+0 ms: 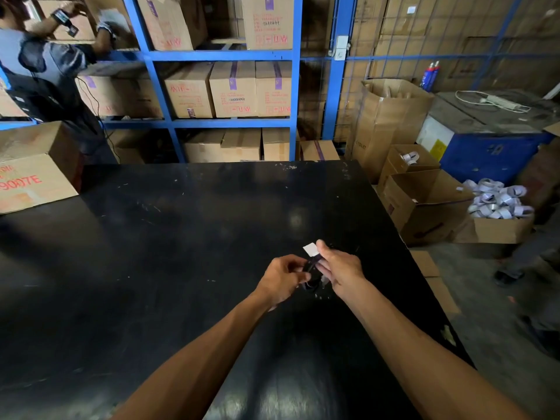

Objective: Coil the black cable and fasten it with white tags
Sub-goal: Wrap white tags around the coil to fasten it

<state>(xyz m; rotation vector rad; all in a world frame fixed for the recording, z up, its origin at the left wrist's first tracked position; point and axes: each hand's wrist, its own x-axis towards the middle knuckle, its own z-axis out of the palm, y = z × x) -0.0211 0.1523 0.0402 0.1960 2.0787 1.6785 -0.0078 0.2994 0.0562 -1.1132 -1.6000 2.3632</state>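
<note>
Both my hands meet above the right middle of the black table [181, 237]. Between them is a small coiled black cable [312, 277], hard to make out against the dark tabletop. My left hand [283, 275] grips the coil from the left. My right hand [341, 268] holds it from the right and pinches a white tag [310, 249] that sticks up at the thumb. Most of the coil is hidden by my fingers.
A cardboard box [33, 171] stands on the table's far left corner. Open boxes on the floor to the right hold bundled tagged items [497, 201]. Blue shelving [224, 86] with cartons runs behind. Another person [45, 71] works at the far left; someone's legs are at the right edge.
</note>
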